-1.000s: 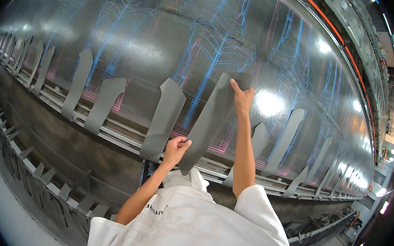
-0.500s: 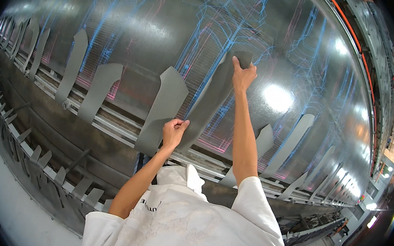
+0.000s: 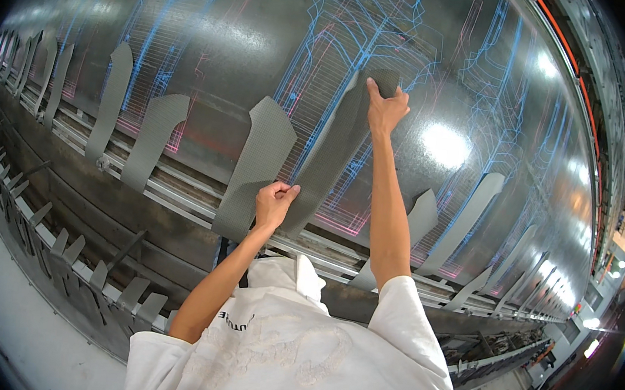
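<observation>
A long dark grey strip of textured sheet material (image 3: 333,156) slants across the metal surface in front of me. My right hand (image 3: 386,112) grips its far end between thumb and bent fingers. My left hand (image 3: 274,205) is closed, thumb against fingers, on the strip's left edge near its lower part. Under the strip's left side a lighter pale edge shows. Just left of it lies a wider grey piece with a pointed top (image 3: 257,164), and my left hand overlaps its right edge.
Blue and pink lines (image 3: 370,44) run over the shiny metal surface (image 3: 224,98). Further grey strips (image 3: 157,140) hang in a row over a metal rail (image 3: 188,212) on both sides. Below the rail, a slatted chain edge (image 3: 101,277) curves along the left.
My right hand and the strip's far end appear slightly further up in the picture. My left hand keeps nearly the same place. The view has shifted a little.
</observation>
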`<state>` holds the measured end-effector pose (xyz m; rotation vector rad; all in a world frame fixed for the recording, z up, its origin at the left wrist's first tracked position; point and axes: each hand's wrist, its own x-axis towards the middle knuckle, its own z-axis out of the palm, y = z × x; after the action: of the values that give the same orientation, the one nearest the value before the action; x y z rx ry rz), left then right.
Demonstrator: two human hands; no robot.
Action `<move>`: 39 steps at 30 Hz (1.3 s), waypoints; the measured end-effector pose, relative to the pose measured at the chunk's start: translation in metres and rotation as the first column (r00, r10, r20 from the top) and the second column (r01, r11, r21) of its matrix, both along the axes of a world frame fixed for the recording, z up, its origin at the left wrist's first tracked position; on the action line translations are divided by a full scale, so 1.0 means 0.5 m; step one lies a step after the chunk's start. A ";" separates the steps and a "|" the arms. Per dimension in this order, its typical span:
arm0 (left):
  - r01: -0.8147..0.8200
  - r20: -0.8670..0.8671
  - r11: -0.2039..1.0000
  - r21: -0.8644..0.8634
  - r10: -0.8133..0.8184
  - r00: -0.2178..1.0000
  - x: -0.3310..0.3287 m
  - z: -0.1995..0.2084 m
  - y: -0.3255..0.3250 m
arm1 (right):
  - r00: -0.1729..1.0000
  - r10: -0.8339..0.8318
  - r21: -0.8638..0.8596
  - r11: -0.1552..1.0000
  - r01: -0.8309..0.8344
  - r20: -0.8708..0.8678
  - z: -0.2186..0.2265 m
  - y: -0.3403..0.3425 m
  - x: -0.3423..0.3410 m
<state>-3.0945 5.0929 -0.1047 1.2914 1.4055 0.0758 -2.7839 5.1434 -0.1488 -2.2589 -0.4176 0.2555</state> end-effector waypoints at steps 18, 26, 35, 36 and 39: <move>-0.193 -0.020 0.980 -0.039 0.193 0.981 0.002 0.034 -0.032 | 0.987 0.057 -0.028 0.998 -0.054 0.148 -0.031 0.002 0.006; -0.189 -0.122 0.979 -0.078 0.179 0.976 -0.023 0.002 -0.033 | 0.989 0.062 -0.011 0.998 -0.061 0.137 -0.043 -0.003 0.016; -0.168 -0.145 0.983 -0.070 0.157 0.977 -0.016 0.016 -0.023 | 0.994 0.056 0.022 0.998 -0.058 0.093 -0.050 -0.006 0.018; -0.164 -0.148 0.984 -0.067 0.153 0.977 -0.016 0.016 -0.022 | 0.993 0.057 0.021 0.998 -0.059 0.104 -0.050 -0.006 0.017; -0.156 -0.145 0.985 -0.066 0.145 0.979 -0.017 0.013 -0.021 | 0.991 0.070 0.014 0.997 -0.072 0.118 -0.043 -0.005 0.016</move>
<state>-3.1030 5.0823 -0.0984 1.1426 1.6104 0.0331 -2.7762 5.1409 -0.1704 -2.2513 -0.5609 0.1545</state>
